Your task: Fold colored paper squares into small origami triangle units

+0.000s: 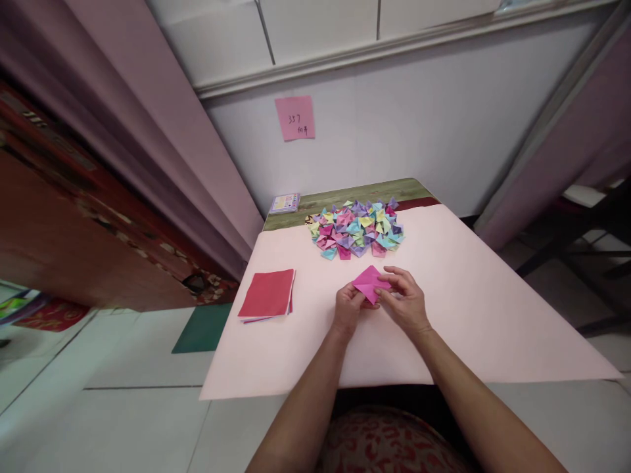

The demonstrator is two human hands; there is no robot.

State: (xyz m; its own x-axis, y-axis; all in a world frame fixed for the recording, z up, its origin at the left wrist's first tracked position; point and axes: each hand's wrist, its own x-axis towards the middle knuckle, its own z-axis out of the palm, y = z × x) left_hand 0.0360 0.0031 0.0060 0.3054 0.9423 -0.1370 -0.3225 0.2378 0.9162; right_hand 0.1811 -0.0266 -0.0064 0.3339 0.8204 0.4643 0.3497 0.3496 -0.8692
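Note:
A folded magenta sheet of origami paper (369, 281) is held between my two hands above the table's pale pink cover. My left hand (349, 307) pinches its left lower edge, fingers partly hidden beneath the paper. On the other side, my right hand (405, 301) has its thumb and fingers closed on the right corner. Just beyond lies a heap of small folded paper pieces (357, 228) in pink, purple, blue, yellow and green. To the left rests a stack of square paper (267, 293), its top sheet red.
The pale pink cover (483, 315) spreads over the table. A small stack of printed cards or packets (284, 202) lies at the back left corner. Behind the table is a white wall with a pink note (294, 118). A purple curtain (197, 131) hangs at the left.

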